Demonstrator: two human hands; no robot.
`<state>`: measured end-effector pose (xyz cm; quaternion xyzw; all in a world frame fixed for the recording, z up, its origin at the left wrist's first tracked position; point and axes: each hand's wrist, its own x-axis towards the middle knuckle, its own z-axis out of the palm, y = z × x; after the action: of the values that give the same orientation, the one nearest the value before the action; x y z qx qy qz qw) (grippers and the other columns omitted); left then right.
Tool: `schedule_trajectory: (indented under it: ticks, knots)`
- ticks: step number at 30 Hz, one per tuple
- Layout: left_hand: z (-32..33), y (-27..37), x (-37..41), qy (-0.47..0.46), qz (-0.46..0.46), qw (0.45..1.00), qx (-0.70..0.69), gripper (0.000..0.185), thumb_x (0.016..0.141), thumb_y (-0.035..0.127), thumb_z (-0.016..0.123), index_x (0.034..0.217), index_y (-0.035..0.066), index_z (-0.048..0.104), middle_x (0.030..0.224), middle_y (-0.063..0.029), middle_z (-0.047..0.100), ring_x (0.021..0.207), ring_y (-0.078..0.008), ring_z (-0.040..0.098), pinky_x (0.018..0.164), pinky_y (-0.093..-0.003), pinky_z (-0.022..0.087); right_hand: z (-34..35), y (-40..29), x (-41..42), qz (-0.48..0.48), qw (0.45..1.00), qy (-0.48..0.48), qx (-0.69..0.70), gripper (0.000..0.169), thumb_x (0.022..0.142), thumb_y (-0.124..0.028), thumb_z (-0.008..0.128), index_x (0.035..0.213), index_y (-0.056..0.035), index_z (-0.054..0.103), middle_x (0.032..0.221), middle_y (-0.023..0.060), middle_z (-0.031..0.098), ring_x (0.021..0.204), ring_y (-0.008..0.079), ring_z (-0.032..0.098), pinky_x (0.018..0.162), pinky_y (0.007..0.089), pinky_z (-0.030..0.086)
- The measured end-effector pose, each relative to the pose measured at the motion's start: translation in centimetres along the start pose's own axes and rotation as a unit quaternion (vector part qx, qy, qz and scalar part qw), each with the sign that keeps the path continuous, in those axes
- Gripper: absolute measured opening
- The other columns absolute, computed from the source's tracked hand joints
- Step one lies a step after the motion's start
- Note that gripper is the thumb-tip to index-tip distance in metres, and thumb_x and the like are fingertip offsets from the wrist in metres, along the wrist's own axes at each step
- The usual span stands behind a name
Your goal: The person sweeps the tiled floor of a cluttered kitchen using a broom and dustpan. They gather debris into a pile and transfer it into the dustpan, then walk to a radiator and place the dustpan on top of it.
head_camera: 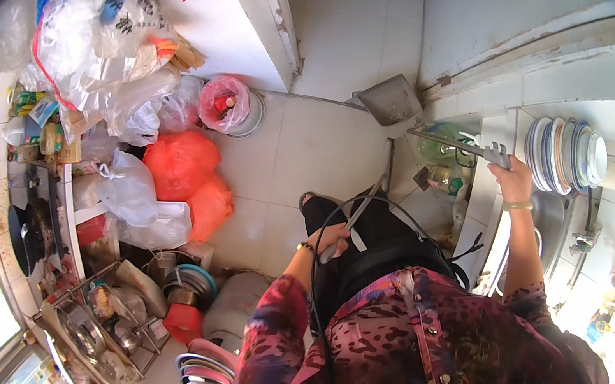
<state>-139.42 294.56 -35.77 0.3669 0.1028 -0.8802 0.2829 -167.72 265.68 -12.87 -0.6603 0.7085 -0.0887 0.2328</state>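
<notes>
My left hand (332, 241) is closed around a grey handle (365, 205) that slants across my dark trousers; its lower end is partly hidden by my leg. My right hand (512, 181), raised beside the counter, grips the grey plastic top of a long-handled dustpan's or similar tool's pole (448, 141). A grey dustpan (391, 105) stands on the tiled floor near the doorway. Which of the two handles joins it cannot be told for sure. A black cable loops in front of my body.
Red plastic bags (183, 165) and a lined bin (226, 106) stand on the left. Stacked plates (564, 153) rest above the sink at right. Plastic bottles (442, 146) lie by the counter's foot. A gas cylinder (238, 305) and stacked basins (207, 377) are at lower left.
</notes>
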Motion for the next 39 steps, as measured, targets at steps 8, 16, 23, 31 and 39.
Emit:
schedule_trajectory:
  ticks: [8,16,23,31,39]
  knots:
    - [-8.3,1.6,-6.0,0.147,0.044,0.984,-0.089,0.058,0.082,0.009,0.052,0.131,0.014,0.022,0.053,-0.0014,0.037,0.04,-0.0111,0.038,0.035,-0.0275,0.036,-0.2,-2.9,-3.0,0.008,0.999,0.031,0.003,0.022,0.064,-0.019,0.066,0.068,0.0002,0.056,0.049,0.0039,0.049,0.047,0.0116,0.045,0.05,0.028,0.038]
    - [-11.9,1.9,-17.3,0.172,0.018,0.979,-0.111,0.06,0.084,0.008,0.049,0.134,0.016,0.017,0.06,-0.0071,0.042,0.041,-0.0099,0.039,0.036,-0.0236,0.037,0.1,-4.5,-4.8,0.015,0.998,0.028,0.062,0.017,0.064,-0.016,0.066,0.067,-0.001,0.059,0.049,0.002,0.049,0.045,0.0095,0.046,0.047,0.0249,0.037]
    - [-9.2,2.8,-18.9,0.164,-0.025,0.984,0.064,0.06,0.083,0.008,0.05,0.134,0.018,0.02,0.062,-0.0059,0.045,0.043,-0.0089,0.041,0.037,-0.0232,0.037,-0.5,-4.9,-7.6,0.052,0.991,0.009,0.122,0.015,0.064,-0.013,0.066,0.071,-0.0003,0.061,0.052,-0.001,0.051,0.047,0.0064,0.045,0.047,0.0214,0.038]
    - [-17.1,11.3,-15.2,0.149,-0.127,0.974,0.117,0.055,0.081,0.009,0.052,0.129,0.016,0.027,0.06,-0.0058,0.043,0.044,-0.0103,0.042,0.035,-0.024,0.033,-0.7,-5.5,-10.2,0.061,0.992,-0.013,0.112,0.015,0.064,-0.008,0.065,0.076,0.0008,0.063,0.06,-0.0003,0.055,0.051,0.0064,0.048,0.049,0.0204,0.041]
    - [-15.0,12.6,-20.1,0.143,-0.088,0.986,-0.011,0.037,0.082,0.009,0.053,0.116,0.017,0.039,0.063,-0.008,0.047,0.038,-0.0105,0.043,0.032,-0.0238,0.034,-2.2,-3.5,-13.5,0.086,0.993,0.015,0.081,0.015,0.065,-0.009,0.065,0.077,0.0009,0.063,0.063,0.0012,0.057,0.056,0.0074,0.051,0.05,0.0218,0.043]
